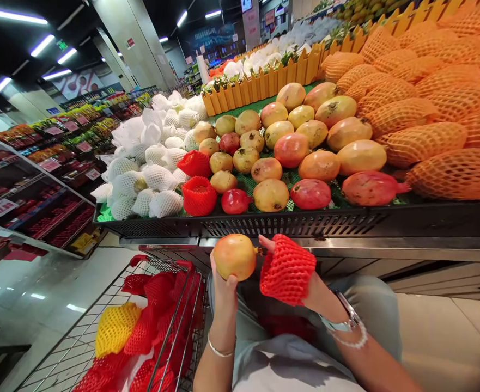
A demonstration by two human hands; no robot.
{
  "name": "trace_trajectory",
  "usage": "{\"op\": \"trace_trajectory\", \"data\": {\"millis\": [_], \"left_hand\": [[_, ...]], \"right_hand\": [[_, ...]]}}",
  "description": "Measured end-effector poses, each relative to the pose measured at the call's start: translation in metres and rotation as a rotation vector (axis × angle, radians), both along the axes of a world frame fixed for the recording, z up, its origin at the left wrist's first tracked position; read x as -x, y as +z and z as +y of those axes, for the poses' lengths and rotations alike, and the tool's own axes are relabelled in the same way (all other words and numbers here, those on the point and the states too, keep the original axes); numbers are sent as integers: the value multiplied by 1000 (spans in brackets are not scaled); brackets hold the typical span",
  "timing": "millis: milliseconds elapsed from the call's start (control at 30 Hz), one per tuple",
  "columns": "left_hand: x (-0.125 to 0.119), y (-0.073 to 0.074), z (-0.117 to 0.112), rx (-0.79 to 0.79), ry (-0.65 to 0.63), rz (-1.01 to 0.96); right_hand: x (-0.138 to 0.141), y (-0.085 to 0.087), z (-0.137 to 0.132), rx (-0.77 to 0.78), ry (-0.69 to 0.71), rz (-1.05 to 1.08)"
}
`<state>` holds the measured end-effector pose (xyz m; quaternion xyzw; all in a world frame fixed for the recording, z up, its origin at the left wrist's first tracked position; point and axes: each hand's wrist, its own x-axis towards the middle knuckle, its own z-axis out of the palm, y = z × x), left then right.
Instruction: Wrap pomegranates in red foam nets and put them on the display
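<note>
My left hand [226, 283] is closed round a yellow-pink pomegranate [235, 257], holding it up in front of the display edge with its crown pointing right. My right hand [267, 243] is pushed through a red foam net sleeve [287, 270], which wraps round the hand above the wrist. A stretched-out finger shows past the sleeve's left end, close to the pomegranate's crown; the other fingers are mostly hidden by the net. Bare pomegranates [271, 195] lie in rows on the green-lined display ahead, with two red-netted pomegranates [199, 196] at their left.
A shopping cart [191, 272] at my left holds red-netted fruit and a yellow-netted one [117, 328]. White-netted fruit [158, 179] is heaped at the display's left, orange-netted fruit [423, 136] at its right. A black slotted rim [305, 223] edges the display above my knees.
</note>
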<state>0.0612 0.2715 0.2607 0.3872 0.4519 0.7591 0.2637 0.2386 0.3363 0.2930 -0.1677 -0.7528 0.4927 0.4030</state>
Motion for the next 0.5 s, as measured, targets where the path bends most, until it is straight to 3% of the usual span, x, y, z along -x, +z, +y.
{"op": "trace_trajectory", "data": {"millis": [67,133,200,367,500], "left_hand": [[-8,-3,1,31,-45,46],[-14,3,-2,48,-122,47],[-19,9,-6,54,-160,45],[-18,10,-11,80,-220,100],[-3,9,-16,188,-335,218]], "right_hand": [[4,8,-1,-268,-23,-66],[9,11,-2,-390,-38,-65],[13,11,-3,-344,-10,-34],[17,7,-4,-9,81,33],[11,8,-4,97,63,55]]}}
